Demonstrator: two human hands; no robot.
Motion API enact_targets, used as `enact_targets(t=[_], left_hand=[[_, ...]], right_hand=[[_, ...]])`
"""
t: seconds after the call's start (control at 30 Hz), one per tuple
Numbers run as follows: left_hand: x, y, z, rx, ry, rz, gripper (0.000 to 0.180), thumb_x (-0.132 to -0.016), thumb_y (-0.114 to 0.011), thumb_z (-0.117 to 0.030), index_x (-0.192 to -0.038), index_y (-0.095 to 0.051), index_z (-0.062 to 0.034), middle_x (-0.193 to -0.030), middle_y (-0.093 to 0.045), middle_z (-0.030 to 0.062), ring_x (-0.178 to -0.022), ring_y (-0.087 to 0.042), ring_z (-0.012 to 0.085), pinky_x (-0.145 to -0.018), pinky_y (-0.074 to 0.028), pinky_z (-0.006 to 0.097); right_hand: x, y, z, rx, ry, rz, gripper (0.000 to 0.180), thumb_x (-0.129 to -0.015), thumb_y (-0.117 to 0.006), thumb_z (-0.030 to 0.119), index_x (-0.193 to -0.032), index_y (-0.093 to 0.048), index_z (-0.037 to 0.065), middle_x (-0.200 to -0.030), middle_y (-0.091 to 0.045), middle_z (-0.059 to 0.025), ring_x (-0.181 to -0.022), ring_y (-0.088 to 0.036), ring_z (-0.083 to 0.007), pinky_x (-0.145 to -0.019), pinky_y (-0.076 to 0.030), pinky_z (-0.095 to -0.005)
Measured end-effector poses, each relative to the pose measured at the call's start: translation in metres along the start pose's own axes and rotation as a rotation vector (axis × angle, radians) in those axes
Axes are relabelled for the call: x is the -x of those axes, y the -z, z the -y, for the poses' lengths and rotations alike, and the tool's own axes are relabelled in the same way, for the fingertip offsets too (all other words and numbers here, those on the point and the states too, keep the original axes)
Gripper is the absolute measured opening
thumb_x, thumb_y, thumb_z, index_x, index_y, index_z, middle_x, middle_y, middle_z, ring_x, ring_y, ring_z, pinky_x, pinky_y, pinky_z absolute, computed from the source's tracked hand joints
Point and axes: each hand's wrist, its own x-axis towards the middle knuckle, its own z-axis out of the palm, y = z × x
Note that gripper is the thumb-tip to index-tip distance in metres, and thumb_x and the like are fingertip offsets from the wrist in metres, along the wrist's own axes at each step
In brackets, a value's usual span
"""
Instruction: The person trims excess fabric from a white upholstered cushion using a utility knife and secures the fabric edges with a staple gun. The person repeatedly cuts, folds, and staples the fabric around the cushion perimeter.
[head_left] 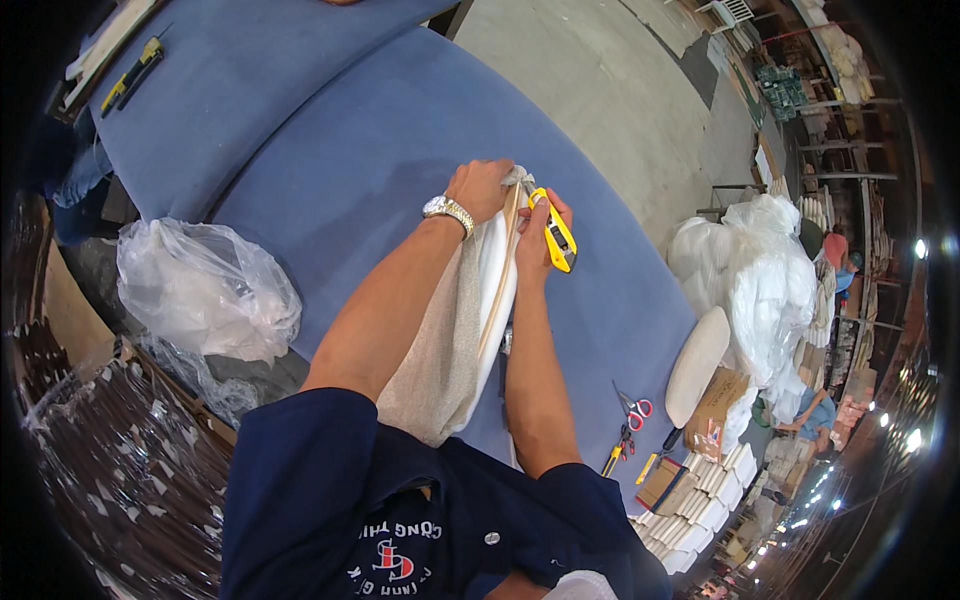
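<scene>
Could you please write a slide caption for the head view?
Left hand on beige fabric, right hand holding a yellow cutter, over a blue table.

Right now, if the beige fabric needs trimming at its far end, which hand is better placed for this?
Probably the right hand: it holds the yellow utility knife close beside that end, while the left hand grips the beige fabric there.

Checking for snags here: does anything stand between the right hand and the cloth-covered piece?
Nothing visible does: the right hand is at the edge of the cloth-covered piece, with the yellow knife held to the right.
</scene>
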Motion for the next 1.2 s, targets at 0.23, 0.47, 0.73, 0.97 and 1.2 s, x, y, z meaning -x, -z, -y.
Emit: enact_targets(t=[0.23, 0.47, 0.73, 0.97, 1.2], left_hand=[[-0.007, 0.015, 0.005, -0.066, 0.002, 0.099, 0.040, -0.085, -0.063, -0.009, -0.124, -0.074, -0.0109, -0.112, -0.076, 0.0173, -0.102, -0.072, 0.0373, -0.093, -0.057, 0.046], [-0.005, 0.017, 0.005, 0.071, 0.088, 0.058, 0.048, -0.084, -0.068, -0.013, -0.132, -0.071, -0.0131, -0.115, -0.076, 0.0158, -0.106, -0.072, 0.0357, -0.097, -0.056, 0.043], [0.004, 0.026, 0.009, 0.144, 0.214, 0.022, 0.045, -0.084, -0.071, -0.020, -0.128, -0.072, -0.0091, -0.109, -0.077, 0.0162, -0.101, -0.073, 0.0357, -0.093, -0.057, 0.046], [0.014, 0.032, 0.008, 0.253, 0.273, 0.027, 0.030, -0.084, -0.076, -0.023, -0.105, -0.075, -0.0016, -0.091, -0.075, 0.0236, -0.093, -0.072, 0.0412, -0.089, -0.055, 0.050], [0.012, 0.008, 0.015, 0.345, 0.252, -0.112, 0.031, -0.085, -0.075, -0.023, -0.103, -0.072, 0.0014, -0.096, -0.073, 0.0264, -0.096, -0.070, 0.0457, -0.087, -0.056, 0.051]], right_hand=[[-0.018, 0.010, 0.042, 0.027, -0.072, -0.002, 0.033, -0.107, -0.058, 0.034, -0.123, -0.065, 0.005, -0.079, -0.064, -0.0034, -0.059, -0.054, -0.0053, -0.055, -0.046, -0.0226], [-0.091, 0.012, 0.109, 0.611, 0.481, 0.464, 0.023, -0.093, -0.072, 0.017, -0.114, -0.073, 0.007, -0.115, -0.071, -0.0163, -0.111, -0.067, -0.0366, -0.091, -0.053, -0.0434], [-0.124, -0.045, 0.102, 1.172, 0.158, 1.116, 0.038, -0.080, -0.086, 0.026, -0.112, -0.076, 0.011, -0.092, -0.076, -0.0166, -0.089, -0.071, -0.0393, -0.080, -0.056, -0.0472], [-0.128, -0.066, 0.100, 1.320, 0.378, 1.227, 0.019, -0.087, -0.076, 0.021, -0.102, -0.075, 0.009, -0.092, -0.075, -0.0181, -0.089, -0.070, -0.0425, -0.078, -0.055, -0.0513], [-0.130, -0.061, 0.089, 1.290, 0.410, 1.201, 0.014, -0.086, -0.072, 0.015, -0.098, -0.074, 0.007, -0.089, -0.074, -0.0199, -0.088, -0.069, -0.0442, -0.077, -0.054, -0.0527]])
